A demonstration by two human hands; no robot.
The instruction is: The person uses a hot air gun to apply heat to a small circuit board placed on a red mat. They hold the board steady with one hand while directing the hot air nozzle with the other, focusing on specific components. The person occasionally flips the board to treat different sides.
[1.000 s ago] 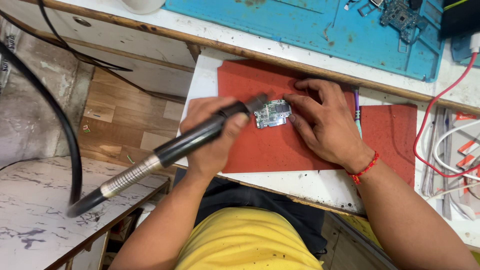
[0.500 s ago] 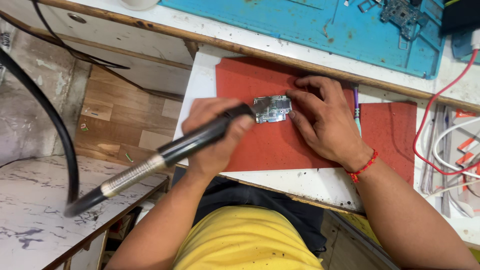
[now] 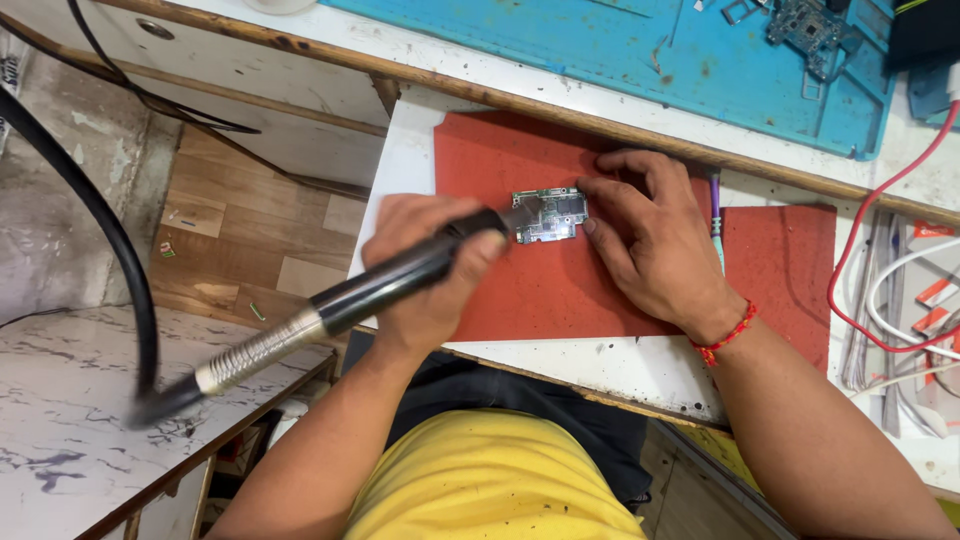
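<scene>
Head camera, looking down: a small circuit board lies flat on a red mat on a white worktable. The left hand is wrapped tight around a black hot-air handpiece, its metal tip at the board's left edge. The right hand rests flat on the mat, fingers spread, fingertips touching the board's right edge. The board looks thin, light, stiff and fragile; it is probably best held by its bare edges. A blue mat lies beyond.
</scene>
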